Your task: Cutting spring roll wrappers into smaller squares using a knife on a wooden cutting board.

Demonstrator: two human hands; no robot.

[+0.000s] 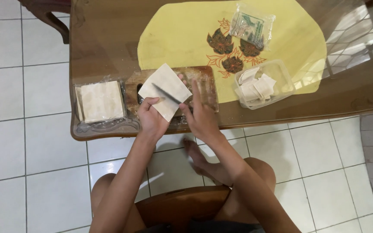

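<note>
1. Pale, off-white dough makes up the square wrapper sheet (165,90) that both hands handle; it lies tilted like a diamond over the wooden cutting board (206,84).
2. The left hand (151,117) has its fingers curled together and its thumb pressed on the sheet's near left edge, pinning that corner against the board.
3. The right hand (200,113) is closed around the handle of a knife (167,94); the index finger stretches forward along the top while the other fingers wrap in. The handle itself is mostly hidden by the hand.
4. The dark, thin blade runs slantwise across the middle of the sheet, from the right hand toward the upper left, touching the dough.
5. The board sits at the near edge of a glass-topped wooden table (104,39), partly over a yellow placemat (182,34) with a dark flower pattern.
6. Just left of the board lies a stack of uncut wrappers (101,101) in an opened clear plastic pack.
7. To the right of the board stands a clear plastic container (264,84) holding smaller cut pieces of dough.
8. Beyond it, on the placemat, lies a small clear packet (252,23) with green print.
9. Below the table are white floor tiles (31,172), the person's bare knees and foot, and the wooden chair seat.
</note>
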